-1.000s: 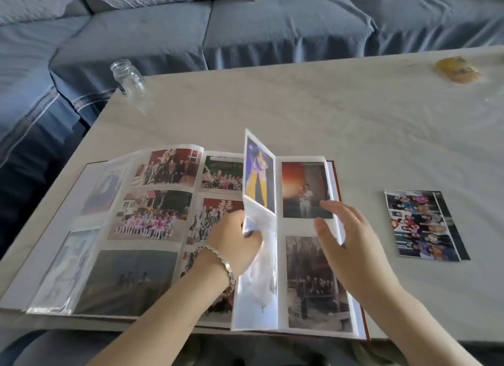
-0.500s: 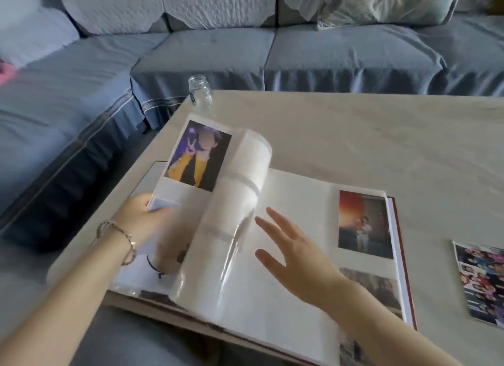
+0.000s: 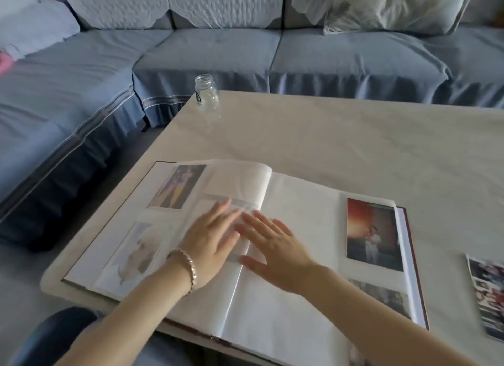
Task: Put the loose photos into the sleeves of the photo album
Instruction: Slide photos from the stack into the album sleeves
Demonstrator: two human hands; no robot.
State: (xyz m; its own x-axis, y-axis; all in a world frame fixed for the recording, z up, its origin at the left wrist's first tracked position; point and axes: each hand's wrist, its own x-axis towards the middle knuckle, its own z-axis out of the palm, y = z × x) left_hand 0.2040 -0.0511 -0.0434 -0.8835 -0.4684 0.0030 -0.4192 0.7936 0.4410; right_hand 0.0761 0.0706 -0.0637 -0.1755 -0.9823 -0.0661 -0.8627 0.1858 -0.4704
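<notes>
1. The photo album [image 3: 305,207] lies open and flat on the pale, marble-patterned desk [image 3: 354,136]. Its pages are white, covered with glossy clear sleeves.
2. The left hand [image 3: 210,240] lies palm down on the left page, just beside the centre fold. Its fingers are straight and slightly spread and hold nothing, though the fingertips are blurred, so how firmly they press is hard to say.
3. The right hand [image 3: 275,248] rests flat on the right page on the other side of the fold. Its fingers are extended and its thumb is out, and it grips nothing. The two hands nearly touch.
4. The loose photos [image 3: 488,297], a small glossy stack, lie on the desk to the right of the album, well apart from both hands.
5. A sleeved portrait print [image 3: 372,234] sits on the right page near the dark red cover edge. Another print [image 3: 177,185] sits at the top of the left page.
6. A ridged metal bracelet [image 3: 185,267] circles the left wrist.
7. A clear glass jar [image 3: 207,96] with no lid stands at the far corner of the desk.
8. A sofa [image 3: 218,54] covered in blue fabric wraps round behind the desk.
</notes>
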